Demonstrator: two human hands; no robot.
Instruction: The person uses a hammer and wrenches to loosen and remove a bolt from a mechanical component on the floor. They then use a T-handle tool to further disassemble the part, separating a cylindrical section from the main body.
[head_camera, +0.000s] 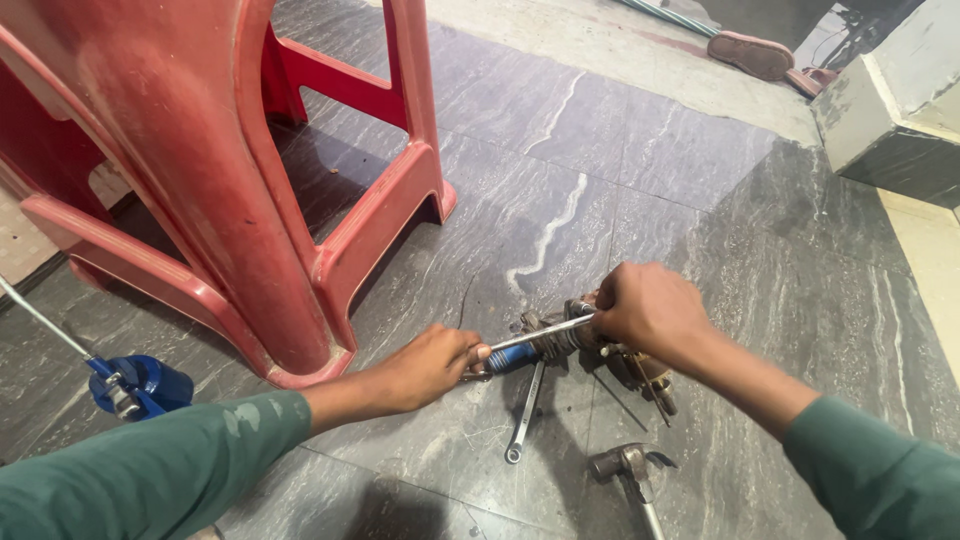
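Both arms, in green sleeves pushed up the forearms, reach low over the floor from the near edge, the left hand (428, 365) curled into a closed fist with its fingers (470, 352) wrapped tight, the right hand (650, 305) clenched knuckles-up just beyond it, wrist bent downward.

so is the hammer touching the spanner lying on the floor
Apart. The head view shows bare floor between the hammer and the spanner's ring end.
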